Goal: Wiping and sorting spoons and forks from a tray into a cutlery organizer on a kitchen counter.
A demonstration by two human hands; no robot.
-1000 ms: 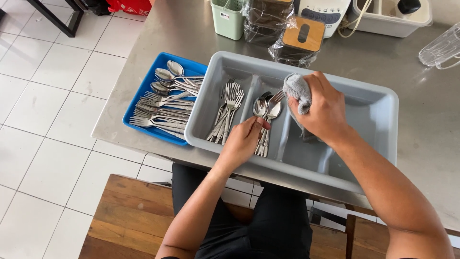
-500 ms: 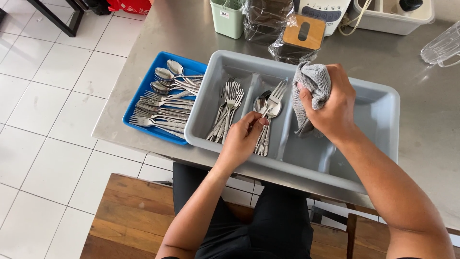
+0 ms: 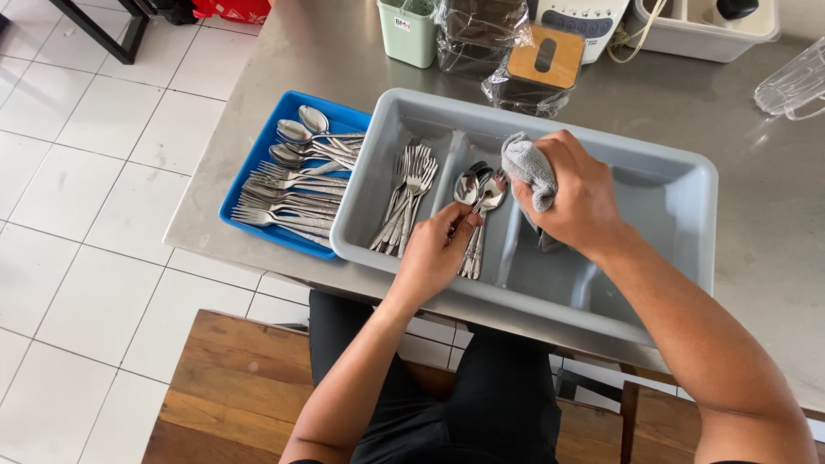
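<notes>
My left hand (image 3: 436,252) pinches the handle of a steel spoon (image 3: 490,194) over the middle compartment of a grey cutlery bin (image 3: 679,185). My right hand (image 3: 577,194) grips a grey cloth (image 3: 526,168) beside the spoon's bowl, above the bin. Forks (image 3: 406,199) lie in the bin's left compartment and a few spoons (image 3: 468,185) in the middle one. A blue tray (image 3: 258,155) to the left holds several forks and spoons.
The bin and tray sit on a steel table (image 3: 756,258). At the back stand a green cup (image 3: 407,30), wrapped containers (image 3: 481,34), a wooden-lidded box (image 3: 543,56), a white tub (image 3: 705,30) and a clear jug (image 3: 795,86). A wooden bench (image 3: 223,395) is below.
My right hand with the cloth has moved left and down, back toward the spoon's bowl. My left hand has stayed on the spoon handle.
</notes>
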